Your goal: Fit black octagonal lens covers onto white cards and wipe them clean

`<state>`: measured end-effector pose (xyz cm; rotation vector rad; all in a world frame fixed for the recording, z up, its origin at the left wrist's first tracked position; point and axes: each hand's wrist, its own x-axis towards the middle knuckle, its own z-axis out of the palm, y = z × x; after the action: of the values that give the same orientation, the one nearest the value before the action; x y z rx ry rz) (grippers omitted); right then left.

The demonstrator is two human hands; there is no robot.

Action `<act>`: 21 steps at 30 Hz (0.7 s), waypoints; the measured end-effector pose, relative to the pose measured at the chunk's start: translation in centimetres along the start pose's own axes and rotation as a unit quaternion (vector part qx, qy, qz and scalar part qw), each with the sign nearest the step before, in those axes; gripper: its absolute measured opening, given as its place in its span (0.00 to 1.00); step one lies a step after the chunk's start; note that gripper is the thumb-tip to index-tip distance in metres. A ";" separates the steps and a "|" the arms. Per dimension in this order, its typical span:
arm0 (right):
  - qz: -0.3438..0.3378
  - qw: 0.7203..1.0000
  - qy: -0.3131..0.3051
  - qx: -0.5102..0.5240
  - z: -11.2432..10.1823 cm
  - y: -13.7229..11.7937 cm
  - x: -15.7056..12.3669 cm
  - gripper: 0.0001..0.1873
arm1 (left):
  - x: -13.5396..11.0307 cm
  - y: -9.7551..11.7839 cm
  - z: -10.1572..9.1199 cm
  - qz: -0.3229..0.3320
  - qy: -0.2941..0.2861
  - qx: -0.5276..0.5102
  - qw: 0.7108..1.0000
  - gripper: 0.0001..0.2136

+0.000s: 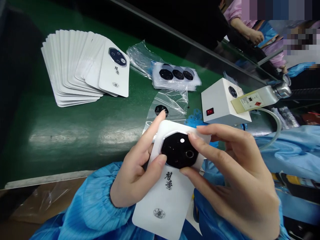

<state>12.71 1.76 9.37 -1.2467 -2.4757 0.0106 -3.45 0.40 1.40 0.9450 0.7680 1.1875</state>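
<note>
My left hand (136, 166) holds a white phone back cover (166, 196) from its left side, index finger along the top edge and thumb at the rim of the black camera module (178, 150). My right hand (235, 173) pinches that black camera module from the right with thumb and forefingers. The cover carries black lettering and a round emblem. Both arms wear blue sleeves.
A fanned stack of white covers (75, 66) lies on the green belt (75, 130) at the left. Clear bags with black camera modules (176, 75) and one loose module (161, 110) lie ahead. A white box with a red switch (222, 106) stands right. Another person's hand (252, 35) is beyond.
</note>
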 end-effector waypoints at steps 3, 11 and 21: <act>0.012 1.000 0.001 -0.003 -0.5 -0.1 0.1 0.19 | -0.1 0.4 0.6 -0.023 -0.013 -0.034 0.999 0.27; 0.015 1.000 0.009 0.007 -0.7 -0.1 0.1 0.20 | 0.2 0.4 0.3 0.000 -0.022 -0.015 1.000 0.28; 0.018 1.000 0.017 -0.005 -0.7 -0.2 0.0 0.20 | 0.5 0.2 0.3 0.025 0.007 0.034 0.999 0.29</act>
<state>12.81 1.49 10.05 -1.2845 -2.4269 -0.0128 -3.18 0.82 1.74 1.0180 0.8032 1.2192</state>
